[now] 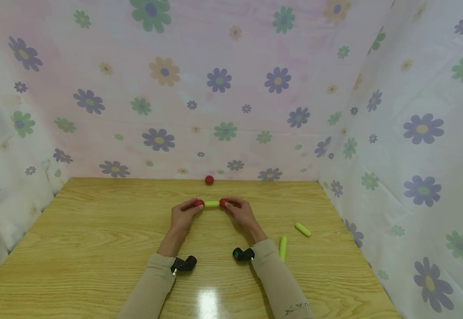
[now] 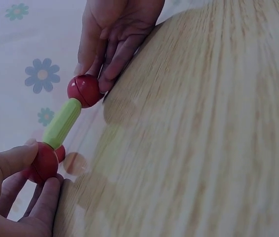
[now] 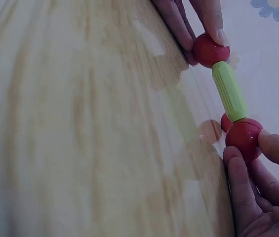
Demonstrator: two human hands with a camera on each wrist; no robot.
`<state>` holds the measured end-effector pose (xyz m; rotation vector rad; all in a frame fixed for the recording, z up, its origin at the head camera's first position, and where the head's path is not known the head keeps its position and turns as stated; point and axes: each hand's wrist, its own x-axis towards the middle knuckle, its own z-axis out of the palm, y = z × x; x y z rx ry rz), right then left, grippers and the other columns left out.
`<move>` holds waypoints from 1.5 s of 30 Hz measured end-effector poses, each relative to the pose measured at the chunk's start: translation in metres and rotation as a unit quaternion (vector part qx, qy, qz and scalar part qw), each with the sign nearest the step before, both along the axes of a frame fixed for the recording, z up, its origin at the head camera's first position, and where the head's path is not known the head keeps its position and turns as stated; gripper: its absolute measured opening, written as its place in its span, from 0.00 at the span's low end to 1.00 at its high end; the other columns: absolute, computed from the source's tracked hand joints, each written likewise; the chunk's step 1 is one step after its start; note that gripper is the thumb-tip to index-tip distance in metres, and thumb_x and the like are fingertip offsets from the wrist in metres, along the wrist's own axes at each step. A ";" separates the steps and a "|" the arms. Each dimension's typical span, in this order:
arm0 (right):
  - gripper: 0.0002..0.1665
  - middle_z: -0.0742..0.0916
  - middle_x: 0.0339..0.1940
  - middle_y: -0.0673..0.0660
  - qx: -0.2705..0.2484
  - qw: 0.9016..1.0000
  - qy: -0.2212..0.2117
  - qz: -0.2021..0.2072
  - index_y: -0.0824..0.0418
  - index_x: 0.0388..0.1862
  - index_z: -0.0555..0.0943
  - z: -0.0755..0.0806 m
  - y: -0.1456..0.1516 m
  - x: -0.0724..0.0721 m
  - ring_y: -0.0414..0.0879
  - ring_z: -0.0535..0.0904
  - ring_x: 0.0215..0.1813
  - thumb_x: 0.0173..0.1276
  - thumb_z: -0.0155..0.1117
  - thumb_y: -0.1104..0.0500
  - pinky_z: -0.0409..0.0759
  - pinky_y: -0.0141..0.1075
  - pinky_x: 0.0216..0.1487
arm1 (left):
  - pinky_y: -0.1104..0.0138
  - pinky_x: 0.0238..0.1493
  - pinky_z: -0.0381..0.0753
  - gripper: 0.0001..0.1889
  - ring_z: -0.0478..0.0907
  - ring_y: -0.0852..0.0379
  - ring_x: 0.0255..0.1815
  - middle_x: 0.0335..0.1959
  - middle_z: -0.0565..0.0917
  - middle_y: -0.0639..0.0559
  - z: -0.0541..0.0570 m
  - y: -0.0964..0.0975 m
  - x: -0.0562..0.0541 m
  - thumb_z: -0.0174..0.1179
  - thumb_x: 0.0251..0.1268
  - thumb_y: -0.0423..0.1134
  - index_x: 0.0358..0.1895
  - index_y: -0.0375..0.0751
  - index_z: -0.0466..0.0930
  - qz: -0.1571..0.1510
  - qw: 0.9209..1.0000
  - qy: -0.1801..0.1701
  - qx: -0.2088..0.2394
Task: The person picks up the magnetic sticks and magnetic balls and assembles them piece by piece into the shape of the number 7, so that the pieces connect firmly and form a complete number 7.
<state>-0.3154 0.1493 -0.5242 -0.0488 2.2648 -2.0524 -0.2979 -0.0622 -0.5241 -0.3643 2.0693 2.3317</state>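
Note:
A short lime-green ribbed rod (image 1: 212, 204) spans two glossy red balls, one at each end. My left hand (image 1: 182, 217) pinches the left red ball (image 2: 44, 163) between thumb and fingers. The right red ball (image 3: 244, 139) is pinched the same way by my right hand (image 1: 242, 213). In both wrist views the rod's ends meet the balls, and the fingers lie close to the tabletop. A third red ball (image 1: 209, 180) lies beyond the hands at the table's back edge.
Two more lime-green rods lie right of my right arm: a short one (image 1: 302, 229) and a longer one (image 1: 283, 248), partly hidden by the sleeve. Flower-patterned cloth (image 1: 231, 102) hangs behind and beside the wooden table (image 1: 96, 248). A black camera sits on each wrist.

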 end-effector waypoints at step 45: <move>0.25 0.77 0.64 0.76 0.145 0.978 0.101 0.110 0.73 0.71 0.70 0.051 0.075 0.061 0.70 0.80 0.57 0.83 0.51 0.59 0.82 0.52 0.59 | 0.70 0.47 0.84 0.20 0.83 0.41 0.55 0.54 0.85 0.33 0.001 -0.015 -0.012 0.72 0.61 0.29 0.57 0.32 0.85 -0.053 0.986 0.110 -0.115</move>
